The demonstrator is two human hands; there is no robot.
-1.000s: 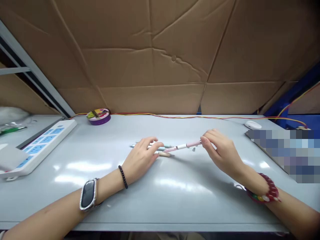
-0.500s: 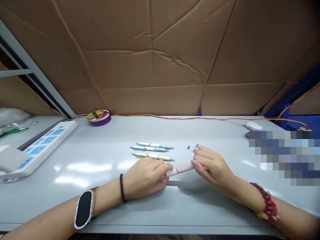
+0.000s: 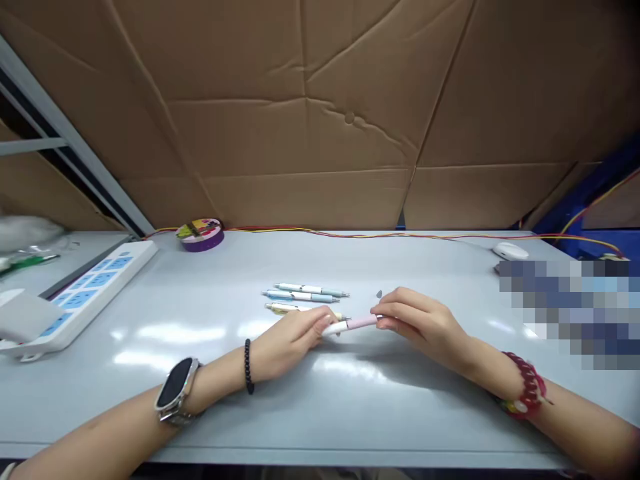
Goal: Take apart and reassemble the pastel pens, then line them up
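Observation:
A pink and white pen (image 3: 361, 323) is held nearly level above the table between my two hands. My left hand (image 3: 293, 341) is closed around its white end. At the pink end, the thumb and fingertips of my right hand (image 3: 425, 325) pinch the tip, which they partly cover. Three pens lie side by side just beyond my left hand: a green and white pen (image 3: 313, 290), a blue and white pen (image 3: 301, 296) and a yellow and white pen (image 3: 287, 307), partly hidden by that hand. One small grey cone-shaped piece (image 3: 379, 293) lies beyond my right fingers.
A white power strip (image 3: 83, 300) with a plug lies on the left. Near the back edge are a purple tape roll (image 3: 201, 235), red and yellow wires (image 3: 320, 233) and a white mouse (image 3: 510, 251). Cardboard (image 3: 310, 133) stands behind the grey table (image 3: 350, 427). A blurred-out patch covers the right.
Both hands and the pen have risen slightly away from me. My right fingertips have shifted left along the pen, and the other small grey pieces are no longer visible.

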